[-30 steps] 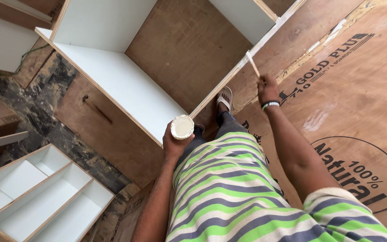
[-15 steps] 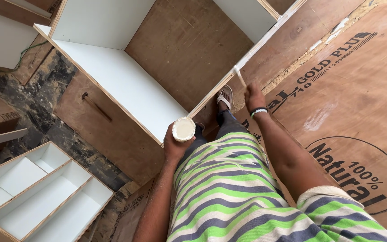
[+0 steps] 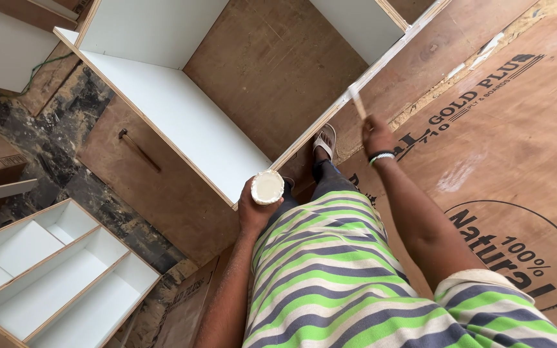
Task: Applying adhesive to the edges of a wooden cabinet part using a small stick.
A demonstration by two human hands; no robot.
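My left hand holds a small round tub of white paste in front of my striped shirt. My right hand grips a thin flat stick, its tip against the pale front edge of a white-lined cabinet that lies on its back. A wristband circles my right wrist. My sandalled foot stands beside that cabinet edge.
A large printed plywood sheet lies to the right. A hammer rests on a brown board left of the cabinet. A white shelf unit with several compartments lies at lower left on a dark stained floor.
My right hand with the stick has slid down-left along the cabinet edge, then shifted back a little. The left hand with the tub has stayed in place.
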